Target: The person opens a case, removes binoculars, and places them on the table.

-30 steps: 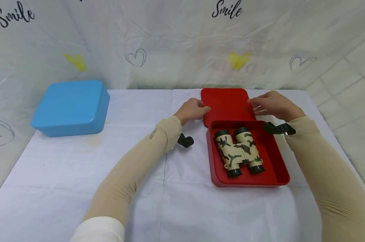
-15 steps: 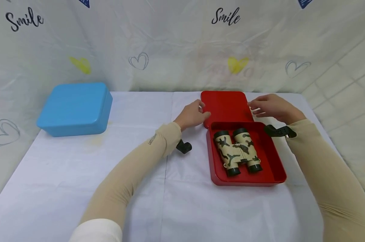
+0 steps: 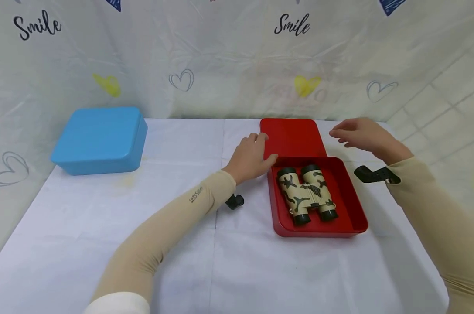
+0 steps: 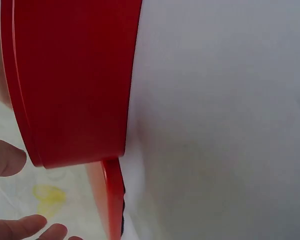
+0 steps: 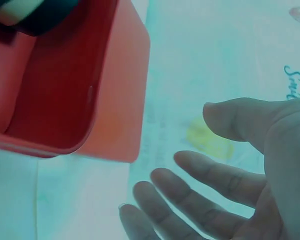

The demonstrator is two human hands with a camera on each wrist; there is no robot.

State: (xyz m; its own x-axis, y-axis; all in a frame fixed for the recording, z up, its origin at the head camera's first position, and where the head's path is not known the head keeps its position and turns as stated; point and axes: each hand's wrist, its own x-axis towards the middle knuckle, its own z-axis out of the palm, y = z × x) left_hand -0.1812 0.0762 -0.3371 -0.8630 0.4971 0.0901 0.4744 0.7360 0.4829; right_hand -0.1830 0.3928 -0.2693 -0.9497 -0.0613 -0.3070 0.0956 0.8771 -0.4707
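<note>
A red box (image 3: 319, 233) stands uncovered on the right of the table, with camouflage binoculars (image 3: 306, 195) lying inside it. Its red lid (image 3: 293, 137) lies flat just behind the box. My left hand (image 3: 249, 159) is beside the box's back left corner, thumb tip close to the rim and fingers at the lid's left edge. To the right of the lid, my right hand (image 3: 363, 136) hovers over the cloth and holds nothing. In the right wrist view the fingers (image 5: 190, 195) are spread and relaxed, apart from the box.
A closed blue box (image 3: 99, 141) sits at the back left of the table. White cloth (image 3: 174, 209) covers the tabletop. Behind it hangs a pale sheet (image 3: 221, 56) printed with hearts and words.
My right hand has drawn away from the lid to the right. My left hand has shifted slightly nearer me, from the lid's edge toward the box corner. The binoculars stay in the box.
</note>
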